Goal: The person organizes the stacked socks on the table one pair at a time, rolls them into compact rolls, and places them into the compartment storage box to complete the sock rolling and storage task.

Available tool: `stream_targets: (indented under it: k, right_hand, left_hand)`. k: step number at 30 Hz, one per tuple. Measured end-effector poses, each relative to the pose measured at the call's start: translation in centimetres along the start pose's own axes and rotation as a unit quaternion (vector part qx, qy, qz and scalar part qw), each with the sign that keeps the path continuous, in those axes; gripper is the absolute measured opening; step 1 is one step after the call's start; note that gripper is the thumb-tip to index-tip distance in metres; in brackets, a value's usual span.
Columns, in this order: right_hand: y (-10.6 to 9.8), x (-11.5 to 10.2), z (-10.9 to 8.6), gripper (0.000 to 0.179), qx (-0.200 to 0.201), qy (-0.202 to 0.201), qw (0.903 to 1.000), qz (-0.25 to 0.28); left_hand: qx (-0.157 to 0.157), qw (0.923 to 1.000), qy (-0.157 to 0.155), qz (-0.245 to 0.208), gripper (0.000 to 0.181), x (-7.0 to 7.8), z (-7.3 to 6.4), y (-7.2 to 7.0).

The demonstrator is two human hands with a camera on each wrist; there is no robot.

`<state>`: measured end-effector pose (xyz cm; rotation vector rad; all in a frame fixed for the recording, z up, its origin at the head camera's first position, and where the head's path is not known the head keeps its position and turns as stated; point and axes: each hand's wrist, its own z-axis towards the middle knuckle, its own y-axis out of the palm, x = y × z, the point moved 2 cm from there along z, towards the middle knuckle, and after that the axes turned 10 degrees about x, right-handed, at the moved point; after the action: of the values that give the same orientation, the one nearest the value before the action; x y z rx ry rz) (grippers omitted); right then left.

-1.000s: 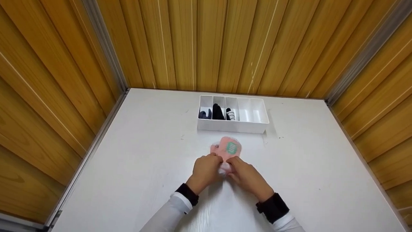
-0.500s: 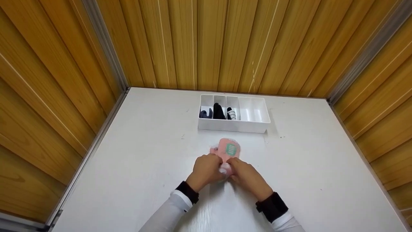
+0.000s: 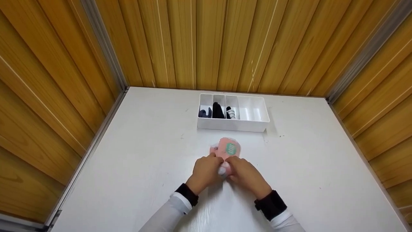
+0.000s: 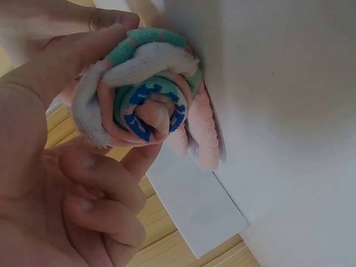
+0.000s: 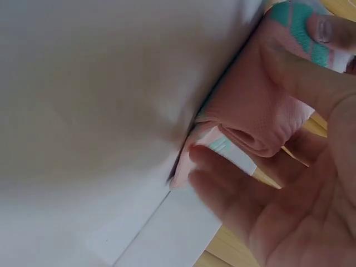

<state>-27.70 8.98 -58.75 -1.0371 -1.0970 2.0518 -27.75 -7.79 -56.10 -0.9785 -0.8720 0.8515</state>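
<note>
A pair of pink socks point(image 3: 229, 148) with a green striped patch lies on the white table, its near end rolled up. The left hand point(image 3: 206, 169) grips the roll from the left, thumb on top. From the right, the right hand point(image 3: 248, 175) pinches the same roll. In the left wrist view, the end of the sock roll point(image 4: 147, 94) shows pink, white, green and blue layers in a spiral. The right wrist view has the pink side of the roll point(image 5: 250, 100), with the right thumb over it and fingers beneath. Part of the flat socks is hidden by the hands.
Behind the socks stands a white divided box point(image 3: 231, 125). Its left compartments hold a dark blue item point(image 3: 205, 113), a black item point(image 3: 218, 111) and a black-and-white striped item point(image 3: 230, 113). Wood-patterned walls point(image 3: 206, 45) enclose the table's back and sides.
Both hands stay almost in place, working the roll with small finger movements. The flat part of the socks has shifted slightly toward the hands, and the roll between them has turned a little.
</note>
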Motion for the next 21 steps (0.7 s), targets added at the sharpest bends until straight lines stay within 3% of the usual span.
stream_targets:
  k: [5,8,13,18,21]
  right_hand:
    - [-0.4,-0.9,0.3,0.057,0.041,-0.025,0.9967,-0.065]
    - [-0.6,-1.0,0.2,0.054,0.061,-0.028,0.9939,-0.087]
    - [-0.6,-0.8,0.0,0.045,0.071,-0.025,0.9953,-0.061]
    - [-0.5,-0.5,0.0,0.041,0.068,-0.017,0.9972,-0.027]
    - [-0.5,-0.5,0.1,0.04,0.065,-0.015,0.9974,-0.027]
  left_hand:
    - [-0.009,0.9999,0.005,0.002,0.035,-0.3,0.3,0.0]
    - [-0.019,0.9997,-0.001,-0.018,0.034,-0.4,0.6,0.0]
    - [-0.024,0.9993,-0.013,-0.027,0.032,-0.2,0.5,-0.2]
    - [-0.024,0.9995,-0.001,0.023,0.05,0.4,-0.4,0.0]
    - [0.004,0.9982,0.017,0.058,0.051,0.7,-0.7,0.3]
